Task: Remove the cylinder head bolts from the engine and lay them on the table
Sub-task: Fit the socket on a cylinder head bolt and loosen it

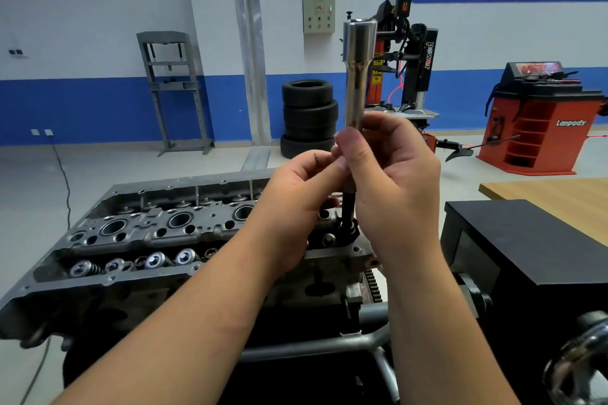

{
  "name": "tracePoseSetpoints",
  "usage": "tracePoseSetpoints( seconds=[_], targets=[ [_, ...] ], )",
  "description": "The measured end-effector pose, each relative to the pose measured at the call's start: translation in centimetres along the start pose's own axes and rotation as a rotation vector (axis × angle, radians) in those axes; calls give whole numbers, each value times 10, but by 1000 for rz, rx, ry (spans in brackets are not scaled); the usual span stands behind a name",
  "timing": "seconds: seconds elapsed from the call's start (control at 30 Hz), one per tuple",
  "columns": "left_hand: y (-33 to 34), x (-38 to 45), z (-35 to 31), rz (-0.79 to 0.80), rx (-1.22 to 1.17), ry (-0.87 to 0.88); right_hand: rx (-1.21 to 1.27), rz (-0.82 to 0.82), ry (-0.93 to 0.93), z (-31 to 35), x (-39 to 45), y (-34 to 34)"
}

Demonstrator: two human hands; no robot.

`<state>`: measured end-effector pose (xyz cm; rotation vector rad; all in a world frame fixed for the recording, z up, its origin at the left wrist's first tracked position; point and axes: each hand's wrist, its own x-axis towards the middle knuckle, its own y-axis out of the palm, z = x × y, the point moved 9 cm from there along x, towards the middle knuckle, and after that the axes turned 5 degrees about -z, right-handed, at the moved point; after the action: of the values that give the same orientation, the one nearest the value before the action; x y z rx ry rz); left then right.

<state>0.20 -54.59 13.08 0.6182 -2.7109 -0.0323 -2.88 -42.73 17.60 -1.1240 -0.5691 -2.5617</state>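
Chrome-plated steel, the long socket (358,76) stands upright at frame centre, wide end uppermost; my right hand (391,181) grips its lower shank with fingers and thumb curled round it; my left hand (296,194) pinches the same shank from the left side, fingers curled. Below my hands a dark bolt (348,210) hangs from the socket, its lower end at a hole in the right end of the engine (148,240); I cannot tell whether it touches the casting. A black box (526,246) stands close at lower right, near my right forearm; the wooden table (559,194) lies behind it at the right edge. Stacked tyres (309,118) and a red machine (539,122) stand well apart in the background; open floor lies beyond the engine at left.
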Motion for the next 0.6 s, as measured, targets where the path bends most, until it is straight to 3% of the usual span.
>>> tracePoseSetpoints(
  seconds=[0.2,0.47,0.6],
  targets=[
    [7,-1,4,63,22,-41,96,22,69,-5,1,1],
    [-2,0,1,-29,-22,13,18,6,43,-7,0,2],
    [3,3,6,46,20,-15,70,35,67,-12,3,3]
  ],
)
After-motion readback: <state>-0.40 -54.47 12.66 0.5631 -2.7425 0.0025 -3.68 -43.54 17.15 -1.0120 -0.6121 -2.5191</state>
